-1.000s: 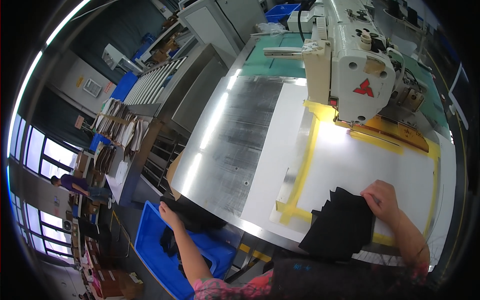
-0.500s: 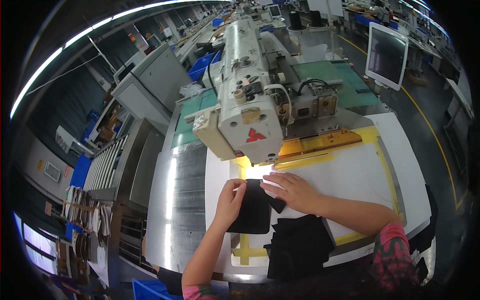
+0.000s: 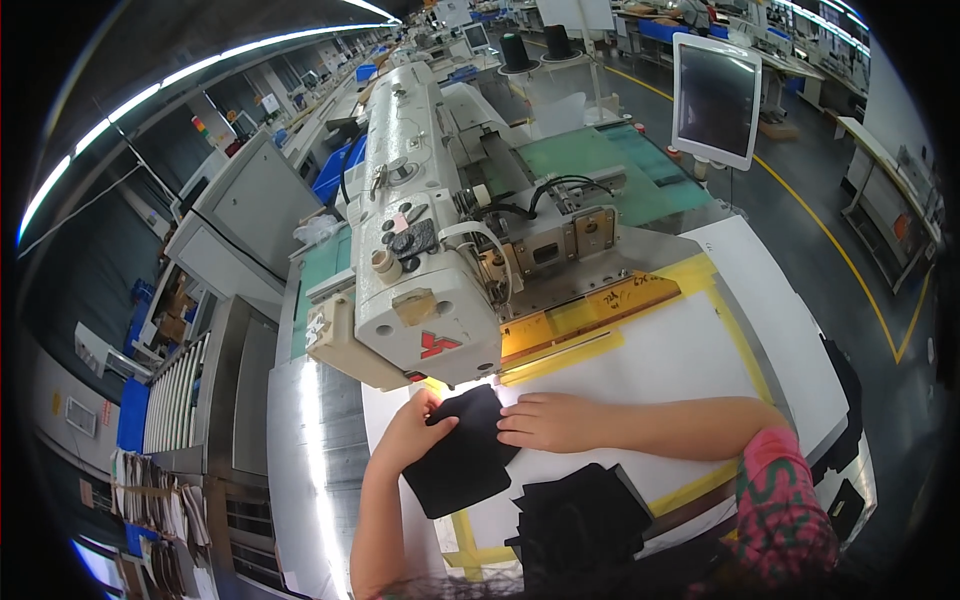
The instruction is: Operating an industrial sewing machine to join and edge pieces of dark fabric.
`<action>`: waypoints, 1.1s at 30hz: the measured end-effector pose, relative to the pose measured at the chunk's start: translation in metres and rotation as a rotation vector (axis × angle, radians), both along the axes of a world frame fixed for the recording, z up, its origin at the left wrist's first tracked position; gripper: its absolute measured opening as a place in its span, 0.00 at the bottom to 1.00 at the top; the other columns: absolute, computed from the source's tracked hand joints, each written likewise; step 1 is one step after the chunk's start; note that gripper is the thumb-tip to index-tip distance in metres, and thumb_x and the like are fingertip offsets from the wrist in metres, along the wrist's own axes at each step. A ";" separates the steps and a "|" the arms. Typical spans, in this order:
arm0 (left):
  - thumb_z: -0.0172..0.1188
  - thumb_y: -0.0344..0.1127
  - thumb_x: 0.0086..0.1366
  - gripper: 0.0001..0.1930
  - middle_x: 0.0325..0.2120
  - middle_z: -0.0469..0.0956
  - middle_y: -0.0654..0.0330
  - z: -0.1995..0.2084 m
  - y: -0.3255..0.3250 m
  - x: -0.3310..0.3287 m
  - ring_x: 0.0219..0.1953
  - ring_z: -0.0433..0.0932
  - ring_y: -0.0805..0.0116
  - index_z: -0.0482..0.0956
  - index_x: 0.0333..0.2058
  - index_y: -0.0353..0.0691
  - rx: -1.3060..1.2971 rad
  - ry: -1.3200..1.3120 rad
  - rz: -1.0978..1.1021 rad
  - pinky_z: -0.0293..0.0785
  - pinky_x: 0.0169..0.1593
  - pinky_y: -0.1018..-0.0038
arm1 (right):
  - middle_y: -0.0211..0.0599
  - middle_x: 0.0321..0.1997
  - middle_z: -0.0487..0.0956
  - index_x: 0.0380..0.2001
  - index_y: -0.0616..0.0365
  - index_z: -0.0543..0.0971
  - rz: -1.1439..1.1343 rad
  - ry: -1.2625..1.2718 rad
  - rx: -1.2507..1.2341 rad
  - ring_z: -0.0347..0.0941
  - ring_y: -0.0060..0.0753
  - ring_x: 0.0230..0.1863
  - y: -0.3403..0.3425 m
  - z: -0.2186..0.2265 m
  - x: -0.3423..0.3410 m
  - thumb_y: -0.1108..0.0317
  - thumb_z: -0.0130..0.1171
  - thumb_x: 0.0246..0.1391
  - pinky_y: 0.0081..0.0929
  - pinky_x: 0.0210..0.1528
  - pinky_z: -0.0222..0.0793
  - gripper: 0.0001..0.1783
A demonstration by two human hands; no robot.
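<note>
A black fabric panel (image 3: 458, 470) with rounded corners lies tilted on the white work plate, just below the sewing machine head (image 3: 430, 335). At its upper left edge my left hand (image 3: 408, 432) is closed, pinching the cloth between thumb and fingers. My right hand (image 3: 540, 422) rests on the panel's right edge with its fingers stretched out side by side; its thumb is hidden. A dark corner of cloth shows beneath those fingers, perhaps a second piece. Close to me, a loose stack of black fabric pieces (image 3: 580, 515) lies right of the panel.
The white plate (image 3: 640, 385) carries yellow tape (image 3: 735, 325) along its borders and an amber strip (image 3: 590, 315) behind. A metal table surface (image 3: 315, 450) is at the left. A screen (image 3: 716, 105) stands at back right, with thread cones (image 3: 516, 52) further left.
The panel has turned from nearly straight to tilted, its near end swinging left, with both hands still on it. My right fingers have drawn together. The whole view has shifted.
</note>
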State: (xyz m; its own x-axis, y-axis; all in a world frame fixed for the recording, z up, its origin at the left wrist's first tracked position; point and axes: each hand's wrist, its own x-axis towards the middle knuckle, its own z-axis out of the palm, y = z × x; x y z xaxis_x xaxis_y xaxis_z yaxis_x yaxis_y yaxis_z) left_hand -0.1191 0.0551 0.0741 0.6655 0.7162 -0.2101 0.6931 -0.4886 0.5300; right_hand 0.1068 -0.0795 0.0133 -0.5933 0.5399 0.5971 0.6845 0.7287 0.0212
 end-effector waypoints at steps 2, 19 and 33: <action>0.65 0.35 0.56 0.14 0.33 0.80 0.53 -0.012 0.017 -0.007 0.36 0.78 0.64 0.76 0.37 0.32 -0.102 -0.329 0.079 0.74 0.41 0.69 | 0.33 0.44 0.77 0.40 0.56 0.76 0.008 0.006 0.025 0.72 0.34 0.52 0.016 0.006 -0.004 0.70 0.52 0.50 0.32 0.54 0.68 0.13; 0.59 0.28 0.58 0.10 0.36 0.79 0.52 -0.051 0.055 0.020 0.41 0.76 0.53 0.76 0.38 0.32 0.506 -0.295 0.082 0.71 0.46 0.65 | 0.41 0.54 0.75 0.49 0.60 0.74 -0.233 -0.205 -0.167 0.69 0.40 0.58 0.012 0.004 0.036 0.67 0.49 0.56 0.35 0.60 0.66 0.18; 0.65 0.46 0.55 0.31 0.59 0.65 0.50 -0.020 -0.075 0.089 0.61 0.65 0.51 0.70 0.56 0.41 0.585 -0.133 -0.565 0.62 0.62 0.56 | 0.54 0.62 0.67 0.56 0.71 0.67 -0.590 0.051 -0.350 0.59 0.49 0.66 -0.052 0.005 0.090 0.50 0.57 0.55 0.43 0.67 0.53 0.36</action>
